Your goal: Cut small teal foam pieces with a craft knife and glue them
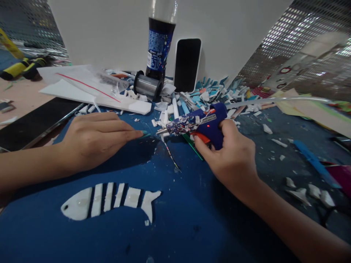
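Note:
My right hand (233, 153) is wrapped round the handle of a blue hot glue gun (207, 126), with a finger at its orange trigger. Scraps and bits stick to the gun's barrel, and its metal nozzle points left. Facing the nozzle, my left hand (95, 140) pinches a small teal piece (146, 134) at the fingertips; the tip of the nozzle is close to it. Nearer to me lies a white foam fish (82, 204), cut into several separate segments laid in a row from head to tail. Pale glossy patches show on some segments.
A cola bottle (159, 47), a phone (187, 65) and a spool (147, 86) stand before a white board (109, 33). White and blue scraps (208, 95) heap around them. A blue strip (315, 162) lies right; yellow-black tools (16, 69) lie far left.

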`<state>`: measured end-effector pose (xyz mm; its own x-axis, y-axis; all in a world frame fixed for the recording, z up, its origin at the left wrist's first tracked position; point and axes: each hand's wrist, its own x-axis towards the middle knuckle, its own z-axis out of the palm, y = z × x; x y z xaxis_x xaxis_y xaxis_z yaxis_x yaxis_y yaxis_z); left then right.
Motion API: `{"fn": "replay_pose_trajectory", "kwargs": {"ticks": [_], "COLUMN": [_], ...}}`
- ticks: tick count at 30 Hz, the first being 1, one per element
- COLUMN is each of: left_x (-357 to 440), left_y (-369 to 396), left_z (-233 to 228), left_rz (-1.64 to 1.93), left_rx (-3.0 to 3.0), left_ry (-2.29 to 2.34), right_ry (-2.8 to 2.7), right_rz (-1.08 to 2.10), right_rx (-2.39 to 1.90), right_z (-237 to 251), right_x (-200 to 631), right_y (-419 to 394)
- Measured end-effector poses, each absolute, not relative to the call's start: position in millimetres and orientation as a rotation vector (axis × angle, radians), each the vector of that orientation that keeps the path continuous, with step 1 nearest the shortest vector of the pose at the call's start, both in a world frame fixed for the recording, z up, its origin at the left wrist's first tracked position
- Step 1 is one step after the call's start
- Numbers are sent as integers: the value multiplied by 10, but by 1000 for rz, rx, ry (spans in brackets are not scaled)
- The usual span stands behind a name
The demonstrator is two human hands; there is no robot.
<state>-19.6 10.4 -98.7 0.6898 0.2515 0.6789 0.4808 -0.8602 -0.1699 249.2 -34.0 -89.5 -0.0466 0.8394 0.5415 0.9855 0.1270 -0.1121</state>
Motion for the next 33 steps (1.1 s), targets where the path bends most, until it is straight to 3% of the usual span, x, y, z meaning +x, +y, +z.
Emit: {"fn": "replay_pose_trajectory", "kwargs": {"ticks": [33], "left_x": [-251], "left_y": [123], "left_z": [-1034], "left_rz": [-918], "left_rx": [-2482], "left_ry": [-704], "right_ry": [-1926], "right_rz": [-373], "right_rx": [-1770], "right_z": [-872], "right_x": [2489], "right_y": [-361]}}
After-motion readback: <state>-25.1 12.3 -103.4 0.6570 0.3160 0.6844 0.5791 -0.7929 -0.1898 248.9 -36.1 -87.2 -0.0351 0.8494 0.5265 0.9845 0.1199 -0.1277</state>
